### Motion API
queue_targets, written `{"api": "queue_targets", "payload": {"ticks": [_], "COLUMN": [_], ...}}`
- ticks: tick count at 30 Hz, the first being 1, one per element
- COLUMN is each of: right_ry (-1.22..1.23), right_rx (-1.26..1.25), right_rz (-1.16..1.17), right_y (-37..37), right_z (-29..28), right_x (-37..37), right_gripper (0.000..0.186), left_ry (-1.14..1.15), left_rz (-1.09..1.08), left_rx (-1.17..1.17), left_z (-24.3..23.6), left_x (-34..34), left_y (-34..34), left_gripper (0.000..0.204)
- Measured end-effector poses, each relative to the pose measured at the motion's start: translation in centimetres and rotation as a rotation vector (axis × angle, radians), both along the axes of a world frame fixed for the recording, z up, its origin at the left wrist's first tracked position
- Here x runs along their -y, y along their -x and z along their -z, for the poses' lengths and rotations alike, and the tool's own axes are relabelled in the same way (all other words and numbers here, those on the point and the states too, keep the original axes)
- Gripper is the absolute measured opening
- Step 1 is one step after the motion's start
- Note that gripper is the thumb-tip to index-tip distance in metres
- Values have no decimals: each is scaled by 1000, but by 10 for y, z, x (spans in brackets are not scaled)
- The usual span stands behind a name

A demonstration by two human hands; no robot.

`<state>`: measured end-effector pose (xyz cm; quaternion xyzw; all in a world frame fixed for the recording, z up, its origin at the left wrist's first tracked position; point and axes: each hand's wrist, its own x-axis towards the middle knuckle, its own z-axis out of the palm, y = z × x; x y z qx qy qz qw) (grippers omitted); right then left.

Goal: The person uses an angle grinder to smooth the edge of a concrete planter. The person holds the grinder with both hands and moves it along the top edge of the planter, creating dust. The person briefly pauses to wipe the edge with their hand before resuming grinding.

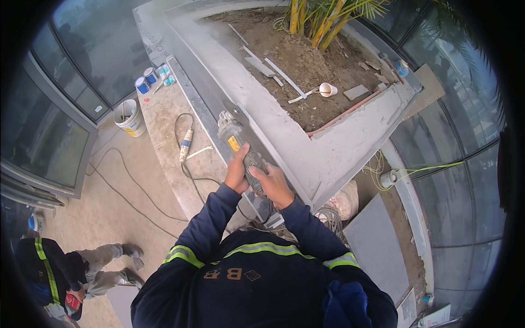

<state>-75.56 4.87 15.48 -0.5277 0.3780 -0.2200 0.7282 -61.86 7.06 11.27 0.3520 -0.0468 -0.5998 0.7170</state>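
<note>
Both my hands grip a dusty angle grinder [228,130] with a yellow label on its body. My left hand [237,170] wraps around the middle of the body, and my right hand [273,185] closes over the rear handle. The grinder's dark disc [236,112] lies at the far end, over the grey slab edging [197,98] along the planter wall. Whether the disc touches the slab is hard to tell. Pale dust hangs in the air beyond the grinder. The planter's rough grey ledge [284,123] runs just to the right of my hands.
Left of the slab, a dusty board [164,128] carries a power tool [186,145] with a cord, plus blue cans [142,85]. A white bucket [129,117] and trailing cables lie beyond. A co-worker [60,273] is at lower left. Soil, offcuts and a white cup [327,89] fill the planter.
</note>
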Motion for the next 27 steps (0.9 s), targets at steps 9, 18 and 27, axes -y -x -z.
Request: {"api": "queue_targets", "payload": {"ticks": [9,18,27], "right_ry": [-43,-34,-53], "right_rx": [3,-22,14], "right_rz": [1,11,3], "right_y": [-32,8,-32], "right_z": [6,-5,14], "right_x": [30,-6,36], "right_gripper": [41,47,53], "left_ry": [13,-11,32], "left_rz": [67,-32,15], "left_rx": [8,25,13], "left_z": [21,-5,15], "left_x": [38,-7,39], "left_y": [-39,10,-34], "left_gripper": [42,41,37]}}
